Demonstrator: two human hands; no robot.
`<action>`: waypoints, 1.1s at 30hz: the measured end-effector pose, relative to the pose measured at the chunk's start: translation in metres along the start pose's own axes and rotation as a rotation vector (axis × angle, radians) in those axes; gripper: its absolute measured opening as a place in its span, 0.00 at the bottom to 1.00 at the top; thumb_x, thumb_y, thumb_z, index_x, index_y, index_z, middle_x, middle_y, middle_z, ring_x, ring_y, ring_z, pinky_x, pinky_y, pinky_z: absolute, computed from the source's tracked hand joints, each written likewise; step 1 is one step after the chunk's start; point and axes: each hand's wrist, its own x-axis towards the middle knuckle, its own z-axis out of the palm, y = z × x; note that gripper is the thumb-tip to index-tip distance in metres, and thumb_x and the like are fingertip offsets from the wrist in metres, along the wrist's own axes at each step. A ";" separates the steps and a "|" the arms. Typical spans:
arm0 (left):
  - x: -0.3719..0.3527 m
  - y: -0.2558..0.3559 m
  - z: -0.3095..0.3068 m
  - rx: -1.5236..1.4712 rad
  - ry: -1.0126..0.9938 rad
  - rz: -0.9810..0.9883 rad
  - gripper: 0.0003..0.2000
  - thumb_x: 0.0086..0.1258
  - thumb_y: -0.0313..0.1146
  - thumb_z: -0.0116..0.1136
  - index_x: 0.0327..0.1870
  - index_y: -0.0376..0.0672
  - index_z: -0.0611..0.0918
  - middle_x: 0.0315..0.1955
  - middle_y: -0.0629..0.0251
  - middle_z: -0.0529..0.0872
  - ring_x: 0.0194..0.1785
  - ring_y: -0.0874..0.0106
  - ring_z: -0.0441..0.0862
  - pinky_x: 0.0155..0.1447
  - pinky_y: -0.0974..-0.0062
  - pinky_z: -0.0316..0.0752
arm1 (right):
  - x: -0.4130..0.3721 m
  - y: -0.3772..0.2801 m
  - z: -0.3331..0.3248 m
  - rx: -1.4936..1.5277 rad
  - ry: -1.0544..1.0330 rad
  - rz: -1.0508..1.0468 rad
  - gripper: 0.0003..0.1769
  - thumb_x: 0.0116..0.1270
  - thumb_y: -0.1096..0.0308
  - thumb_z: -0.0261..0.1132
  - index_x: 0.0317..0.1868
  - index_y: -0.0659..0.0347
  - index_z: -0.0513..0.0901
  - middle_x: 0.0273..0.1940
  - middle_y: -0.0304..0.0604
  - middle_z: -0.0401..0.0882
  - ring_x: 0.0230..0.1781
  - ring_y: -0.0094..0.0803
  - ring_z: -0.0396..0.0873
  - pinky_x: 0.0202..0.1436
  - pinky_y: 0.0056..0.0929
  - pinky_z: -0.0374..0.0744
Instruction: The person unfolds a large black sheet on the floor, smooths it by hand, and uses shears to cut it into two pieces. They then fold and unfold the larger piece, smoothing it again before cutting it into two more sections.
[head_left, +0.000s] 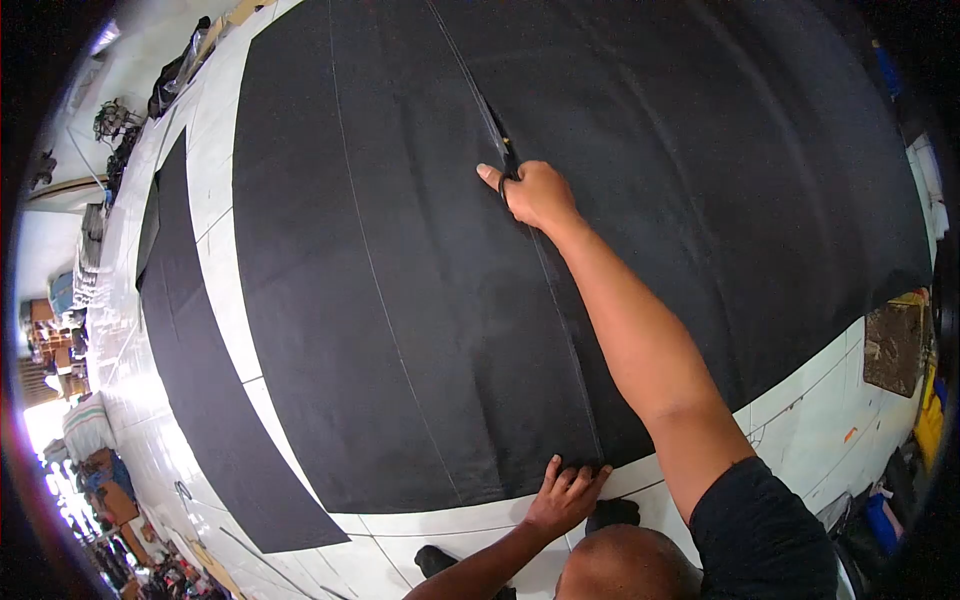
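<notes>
My right hand (542, 195) grips black-handled scissors (508, 158) over the middle of a large black sheet (300, 250). The blades point up and away, along a pale line in the sheet. Below the hand, a thin line or slit runs down to the near edge; which of the two it is, I cannot tell. At that near edge my left hand (568, 497) rests with its fingers spread on the sheet. Another pale line crosses the sheet further left.
A separate long black strip (205, 350) lies on the white tiled floor (225, 290) at the left. Bags and clutter line the far left. A brown board (893, 348) is at the right. A head (630, 565) and dark-covered feet show at the bottom.
</notes>
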 end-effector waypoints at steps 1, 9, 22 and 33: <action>0.000 0.001 -0.003 -0.015 -0.012 -0.002 0.31 0.69 0.41 0.62 0.74 0.55 0.70 0.52 0.56 0.72 0.56 0.58 0.73 0.73 0.38 0.60 | 0.008 0.002 0.004 -0.003 0.013 0.001 0.45 0.64 0.30 0.61 0.51 0.73 0.84 0.50 0.65 0.83 0.54 0.58 0.82 0.55 0.49 0.80; 0.002 0.003 -0.006 -0.009 0.002 -0.033 0.29 0.68 0.39 0.60 0.71 0.52 0.73 0.53 0.61 0.71 0.56 0.63 0.72 0.74 0.43 0.59 | 0.043 -0.020 -0.004 0.014 -0.031 0.044 0.45 0.64 0.30 0.61 0.55 0.71 0.82 0.53 0.61 0.83 0.56 0.56 0.82 0.57 0.47 0.79; 0.213 -0.169 -0.181 0.125 0.710 -0.394 0.22 0.70 0.37 0.60 0.63 0.40 0.76 0.59 0.48 0.77 0.63 0.49 0.71 0.67 0.53 0.66 | 0.052 -0.020 -0.006 0.057 -0.042 0.020 0.45 0.63 0.31 0.63 0.55 0.71 0.83 0.56 0.63 0.81 0.58 0.56 0.81 0.60 0.47 0.78; 0.276 -0.262 -0.176 0.394 0.620 -0.652 0.26 0.72 0.49 0.53 0.66 0.45 0.76 0.65 0.48 0.71 0.73 0.50 0.62 0.78 0.48 0.48 | 0.064 -0.009 0.007 0.057 0.119 -0.069 0.37 0.61 0.30 0.64 0.22 0.62 0.81 0.19 0.46 0.80 0.24 0.39 0.82 0.38 0.38 0.78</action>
